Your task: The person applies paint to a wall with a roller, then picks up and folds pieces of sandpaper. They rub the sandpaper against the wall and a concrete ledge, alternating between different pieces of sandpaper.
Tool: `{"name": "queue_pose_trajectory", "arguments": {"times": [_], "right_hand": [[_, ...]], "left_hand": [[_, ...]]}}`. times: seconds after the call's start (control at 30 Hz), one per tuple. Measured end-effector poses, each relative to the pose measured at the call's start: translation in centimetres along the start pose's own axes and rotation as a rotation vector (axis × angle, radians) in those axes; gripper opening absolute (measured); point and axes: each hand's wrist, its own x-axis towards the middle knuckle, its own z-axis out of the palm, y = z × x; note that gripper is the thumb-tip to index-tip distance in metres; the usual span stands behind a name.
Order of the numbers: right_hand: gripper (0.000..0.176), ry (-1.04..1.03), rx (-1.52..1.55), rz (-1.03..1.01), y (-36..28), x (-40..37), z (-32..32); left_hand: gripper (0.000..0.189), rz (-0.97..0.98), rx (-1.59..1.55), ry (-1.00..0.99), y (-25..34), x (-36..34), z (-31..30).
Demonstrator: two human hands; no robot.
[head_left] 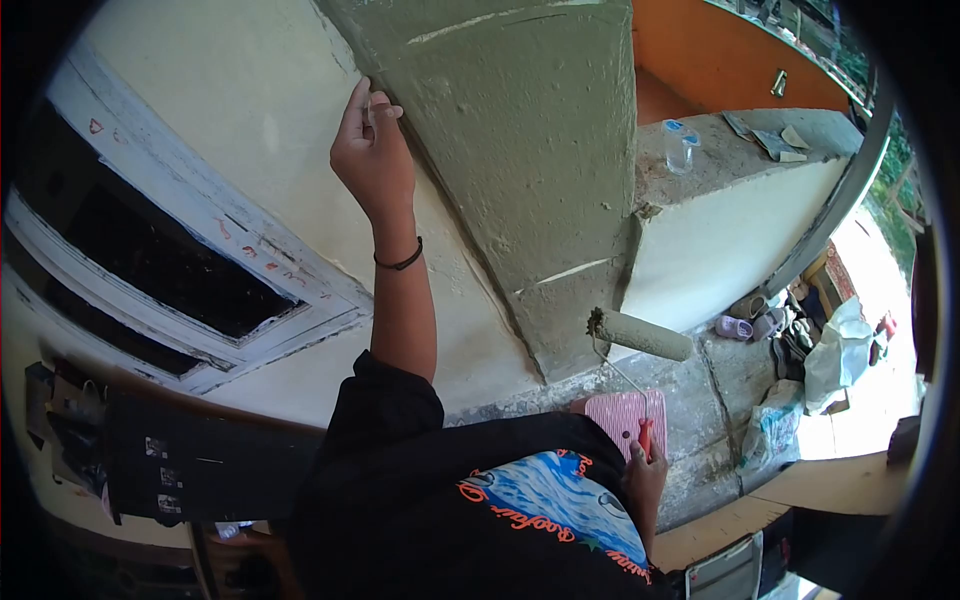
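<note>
My left hand is raised to the border between the cream wall and the olive-green painted pillar. Its index finger points up along the edge and the other fingers curl in. A small pale spot shows between them, too small to name. Low on the right, my right hand grips the red handle of a paint roller. The roller's sleeve is coated in the same olive green and sits in front of the pillar's foot, apart from my left hand.
A pink ribbed board lies on the floor beneath the roller. On the ledge stand a clear plastic cup and some papers. Shoes and plastic bags lie to the right. A framed window is at left.
</note>
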Motion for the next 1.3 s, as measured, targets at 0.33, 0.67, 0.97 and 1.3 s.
{"name": "queue_pose_trajectory", "arguments": {"times": [0.33, 0.67, 0.97, 1.3], "right_hand": [[0.013, 0.036, -0.009, -0.009, 0.3, 0.1, -1.8], [0.014, 0.018, -0.022, 0.003, 1.4, 0.7, -2.3], [0.018, 0.000, -0.052, 0.008, 0.5, 0.2, -2.2], [0.018, 0.020, -0.066, 0.001, 1.5, 0.6, -2.9]], "left_hand": [[0.032, -0.090, -0.191, -0.013, 1.2, 0.3, 0.7], [0.027, -0.132, -0.139, 0.113, 0.4, 2.5, 1.1], [0.024, -0.177, -0.161, 0.058, 0.2, 2.6, 1.1], [0.024, -0.250, -0.300, 0.125, 0.2, -1.3, -0.2]]}}
